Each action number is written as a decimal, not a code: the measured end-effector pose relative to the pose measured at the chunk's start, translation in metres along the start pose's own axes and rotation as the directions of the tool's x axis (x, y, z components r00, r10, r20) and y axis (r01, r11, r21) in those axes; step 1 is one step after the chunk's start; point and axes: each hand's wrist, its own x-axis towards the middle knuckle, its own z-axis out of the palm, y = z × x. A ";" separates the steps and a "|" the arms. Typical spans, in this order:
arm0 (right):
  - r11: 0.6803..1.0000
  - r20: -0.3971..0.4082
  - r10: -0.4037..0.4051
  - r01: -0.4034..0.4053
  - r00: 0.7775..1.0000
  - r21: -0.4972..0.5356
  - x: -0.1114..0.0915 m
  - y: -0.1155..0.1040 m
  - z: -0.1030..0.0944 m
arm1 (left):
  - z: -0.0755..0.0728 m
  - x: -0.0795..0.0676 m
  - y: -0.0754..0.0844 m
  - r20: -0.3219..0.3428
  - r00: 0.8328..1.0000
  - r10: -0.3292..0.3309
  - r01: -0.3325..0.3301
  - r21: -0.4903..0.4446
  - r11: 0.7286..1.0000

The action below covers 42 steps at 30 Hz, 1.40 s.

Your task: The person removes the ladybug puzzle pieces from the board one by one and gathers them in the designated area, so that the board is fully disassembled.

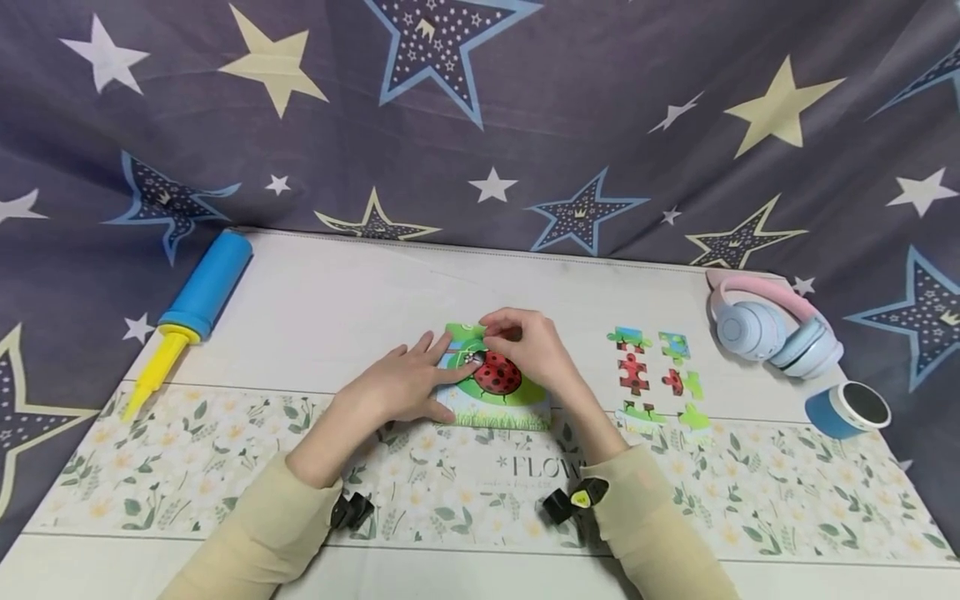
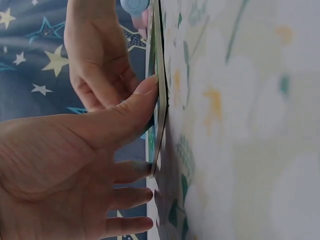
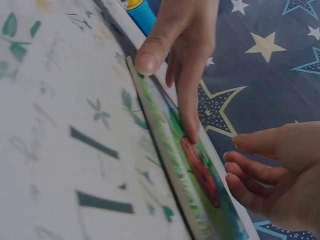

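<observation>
A ladybug picture board (image 1: pixel 502 412) lies flat on the table between the hands, with green grass along its near edge. My left hand (image 1: pixel 405 383) is spread over its left side, fingers extended. In the left wrist view the left thumb (image 2: pixel 135 107) presses the board's near edge. Over the board's far part is my right hand (image 1: pixel 528 342), its thumb and fingers bent toward each other. In the right wrist view that right hand (image 3: pixel 280 170) shows a small gap between thumb and fingers and no object there. Its palm side is partly hidden from the head view.
Several loose jigsaw pieces (image 1: pixel 633 372) lie in groups right of the board. Farther right are headphones (image 1: pixel 757 329) and a blue cup (image 1: pixel 836 412). A blue and yellow hand pump (image 1: pixel 206 283) rests at the left edge. A starry curtain (image 1: pixel 480 150) hangs behind the table.
</observation>
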 end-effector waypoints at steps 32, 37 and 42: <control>0.970 -0.028 0.073 -0.078 0.997 -0.229 -0.005 -0.005 0.027 | -0.003 0.001 0.003 0.017 1.000 -0.013 0.012 0.027 1.000; 0.974 -0.043 0.071 -0.079 0.997 -0.214 -0.004 -0.005 0.027 | -0.004 0.001 0.003 0.011 1.000 -0.010 0.010 0.023 1.000; 0.978 -0.052 0.081 -0.090 0.995 -0.186 -0.005 -0.003 0.027 | -0.004 0.002 0.003 0.016 1.000 -0.012 0.012 0.014 1.000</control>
